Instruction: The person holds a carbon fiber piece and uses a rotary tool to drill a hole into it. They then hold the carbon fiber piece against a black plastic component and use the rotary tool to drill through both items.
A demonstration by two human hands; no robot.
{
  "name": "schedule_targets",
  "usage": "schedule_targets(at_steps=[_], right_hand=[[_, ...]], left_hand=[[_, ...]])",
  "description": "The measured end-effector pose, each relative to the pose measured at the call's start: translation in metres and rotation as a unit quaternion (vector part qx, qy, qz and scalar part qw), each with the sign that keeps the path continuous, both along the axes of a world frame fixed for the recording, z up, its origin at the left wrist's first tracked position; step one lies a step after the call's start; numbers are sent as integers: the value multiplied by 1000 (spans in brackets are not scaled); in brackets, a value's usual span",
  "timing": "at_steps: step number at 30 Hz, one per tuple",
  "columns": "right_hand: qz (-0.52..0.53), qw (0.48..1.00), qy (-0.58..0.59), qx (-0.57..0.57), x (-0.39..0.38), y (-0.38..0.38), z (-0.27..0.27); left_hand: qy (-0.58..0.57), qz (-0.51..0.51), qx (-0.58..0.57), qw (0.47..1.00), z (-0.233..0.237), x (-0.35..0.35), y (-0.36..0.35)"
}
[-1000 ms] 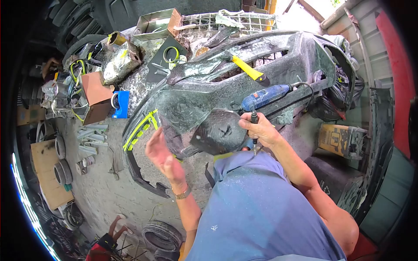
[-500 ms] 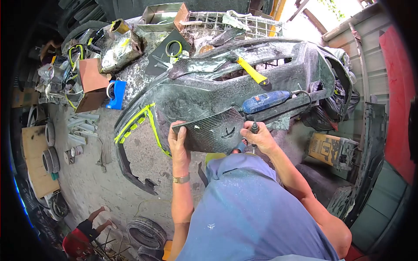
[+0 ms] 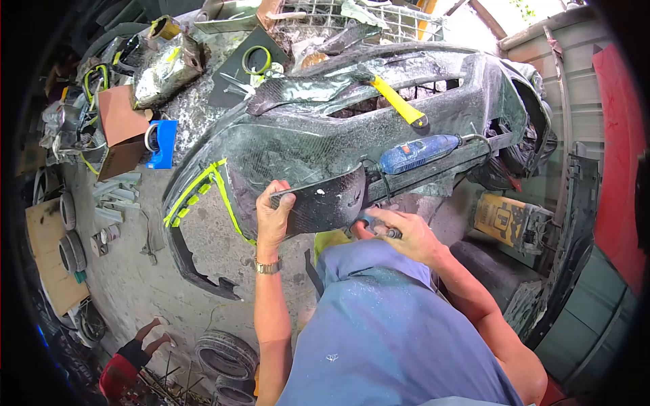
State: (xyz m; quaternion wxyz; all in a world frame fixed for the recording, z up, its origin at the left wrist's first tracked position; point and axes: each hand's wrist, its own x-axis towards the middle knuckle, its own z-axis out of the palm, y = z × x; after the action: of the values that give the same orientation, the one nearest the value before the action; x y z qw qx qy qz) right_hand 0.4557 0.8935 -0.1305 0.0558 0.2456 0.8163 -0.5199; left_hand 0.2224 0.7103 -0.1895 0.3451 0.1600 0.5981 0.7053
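Note:
My left hand [image 3: 273,215], with a watch at its wrist, pinches the left edge of a dark, woven-patterned curved panel [image 3: 323,204]. In my right hand [image 3: 414,235] is a slim rotary tool handpiece [image 3: 393,233], held near the panel's lower right corner; its tip is hidden by my fingers. The blue rotary tool body [image 3: 421,153] rests on a large dark car bumper [image 3: 291,152] just beyond the panel. A hammer with a yellow handle [image 3: 398,101] lies higher on the bumper.
Yellow-green tape [image 3: 215,174] marks the bumper's left part. A tape roll [image 3: 256,59] and scissors [image 3: 237,83] lie on a dark sheet behind. Tyres [image 3: 227,355] stand on the floor lower left, near another person [image 3: 125,369]. A cardboard box [image 3: 509,222] sits at right.
My right hand has turned over and moved slightly down with the handpiece, below the panel's right corner. The panel has tilted and shifted slightly left with my left hand. The view has shifted a little.

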Motion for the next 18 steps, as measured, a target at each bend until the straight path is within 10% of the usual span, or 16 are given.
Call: schedule_targets(at_steps=[18], right_hand=[[124, 990, -53, -33, -15, -3, -5]], left_hand=[[109, 25, -28, 993, -19, 3, 4]])
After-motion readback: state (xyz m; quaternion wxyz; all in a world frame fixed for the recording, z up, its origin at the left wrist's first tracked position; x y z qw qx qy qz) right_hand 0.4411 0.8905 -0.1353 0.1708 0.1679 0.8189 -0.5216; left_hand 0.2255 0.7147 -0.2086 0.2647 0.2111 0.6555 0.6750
